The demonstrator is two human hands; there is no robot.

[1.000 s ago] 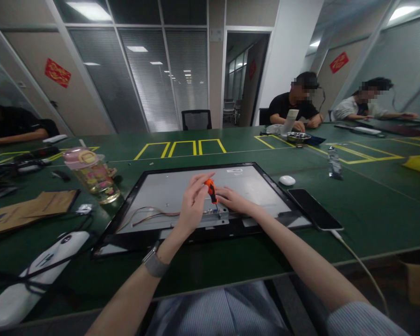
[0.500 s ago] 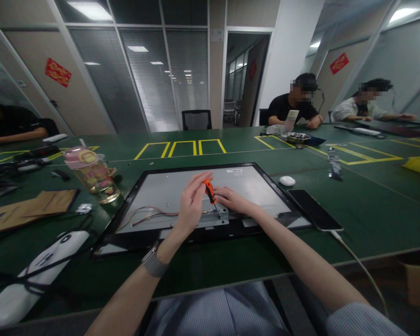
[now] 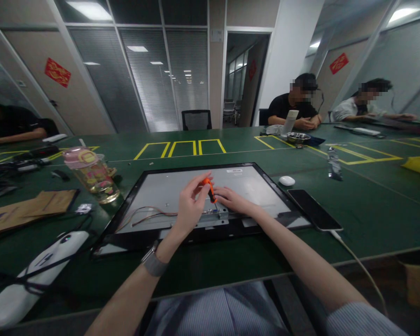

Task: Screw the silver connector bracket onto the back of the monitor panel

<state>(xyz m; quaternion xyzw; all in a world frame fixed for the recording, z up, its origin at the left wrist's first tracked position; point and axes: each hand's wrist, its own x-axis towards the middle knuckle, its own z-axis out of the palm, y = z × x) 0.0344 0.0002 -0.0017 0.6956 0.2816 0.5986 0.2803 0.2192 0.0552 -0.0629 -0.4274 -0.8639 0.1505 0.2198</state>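
My left hand is closed around the handle of an orange and black screwdriver, thumb and fingers at its upper part. The screwdriver leans slightly, its thin shaft pointing down at a metal bracket along the near side of a flat display panel. My right hand lies low over the panel, just right of the screwdriver, fingers stretched out and apart. Its fingertips come close to the lower handle; whether they touch it I cannot tell. Thin coloured wires run left from the bracket.
A phone with a cable and a white earbud case lie right of the panel. On the left stand a drink cup, a brown paper bag and a white power strip. Several people sit across the table.
My left fingers have shifted around the screwdriver handle, which has turned and tilted slightly. My right hand stays nearly still. A co-worker opposite has brought their hands together.
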